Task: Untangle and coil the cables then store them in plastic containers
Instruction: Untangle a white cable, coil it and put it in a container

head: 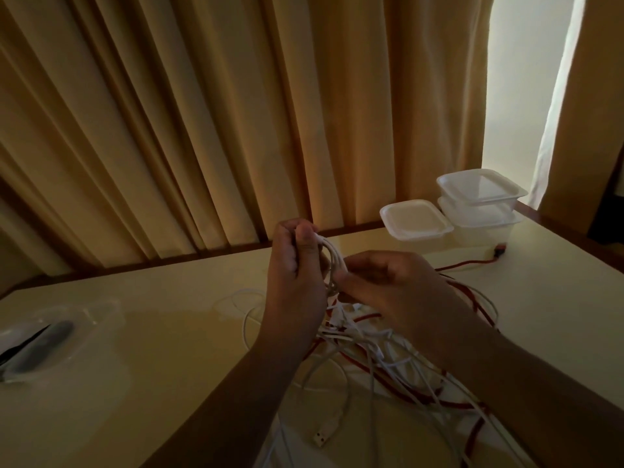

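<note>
My left hand [293, 275] grips the top of a small coil of white cable [332, 261], held up above the table. My right hand [391, 292] pinches the same coil lower down from the right. Beneath both hands a tangle of white cables [378, 352] and a red cable [469, 292] sprawls over the cream table [189, 332]. A white USB plug [319, 439] lies near the front. Three lidded clear plastic containers stand at the back right: one single container [417, 222] and two stacked containers [481, 197].
An open clear container [50, 339] holding a dark coiled cable sits at the table's left edge. Tan curtains [236, 113] hang right behind the table. A bright window gap [526, 89] shows at the right. The red cable's end [498, 253] lies by the stacked containers.
</note>
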Tool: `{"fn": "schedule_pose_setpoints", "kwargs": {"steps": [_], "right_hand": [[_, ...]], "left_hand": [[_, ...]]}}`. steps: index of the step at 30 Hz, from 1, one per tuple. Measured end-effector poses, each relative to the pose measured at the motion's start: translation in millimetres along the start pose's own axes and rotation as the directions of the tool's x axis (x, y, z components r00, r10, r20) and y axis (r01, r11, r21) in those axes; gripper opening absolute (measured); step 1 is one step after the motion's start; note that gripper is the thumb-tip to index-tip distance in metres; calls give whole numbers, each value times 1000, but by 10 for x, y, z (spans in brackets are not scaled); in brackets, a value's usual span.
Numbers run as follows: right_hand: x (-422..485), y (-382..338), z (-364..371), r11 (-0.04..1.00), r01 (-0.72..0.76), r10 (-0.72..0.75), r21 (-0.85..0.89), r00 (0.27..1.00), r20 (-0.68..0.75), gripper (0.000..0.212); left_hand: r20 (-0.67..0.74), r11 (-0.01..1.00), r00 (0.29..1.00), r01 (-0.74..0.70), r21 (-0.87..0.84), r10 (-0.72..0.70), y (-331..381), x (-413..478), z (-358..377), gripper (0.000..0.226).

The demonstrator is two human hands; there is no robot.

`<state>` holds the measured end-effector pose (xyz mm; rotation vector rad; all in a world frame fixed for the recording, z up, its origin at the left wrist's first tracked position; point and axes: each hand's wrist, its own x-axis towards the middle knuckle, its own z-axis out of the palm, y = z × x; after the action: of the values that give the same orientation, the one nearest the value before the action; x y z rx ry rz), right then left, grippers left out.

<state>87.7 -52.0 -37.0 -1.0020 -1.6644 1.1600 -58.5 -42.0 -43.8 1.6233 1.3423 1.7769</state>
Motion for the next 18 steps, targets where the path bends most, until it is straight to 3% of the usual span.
{"fn": "schedule_pose_setpoints", "kwargs": {"steps": [1,3,5,7,9,15,18], "right_hand": [[-12,2,8,995,22,-25,-102,999,-29,16],[-8,11,17,993,11,-18,-114,997,-69,14],[20,55,8,991,-58,63,123,997,-42,15],[57,107,14,896,-146,152,420,988,20,20],[79,135,16,778,-215,210,591,975,77,23],[110,211,52,588,-318,286,744,942,177,22],[103,186,51,559,-324,285,764,940,190,28]], "left_hand": [[9,1000,1000,1,0,-1,4,-10,7,26],[24,1000,1000,4,6,-4,4,-28,24,29],[23,1000,1000,6,-11,-6,-2,-27,35,28],[18,1000,1000,2,-30,-1,-4,-16,31,26],[23,999,1000,14,-47,-13,-4,-11,29,26],[40,998,997,-61,30,59,-69,-3,29,21],[62,992,993,-103,78,98,-91,-11,36,22]]}}
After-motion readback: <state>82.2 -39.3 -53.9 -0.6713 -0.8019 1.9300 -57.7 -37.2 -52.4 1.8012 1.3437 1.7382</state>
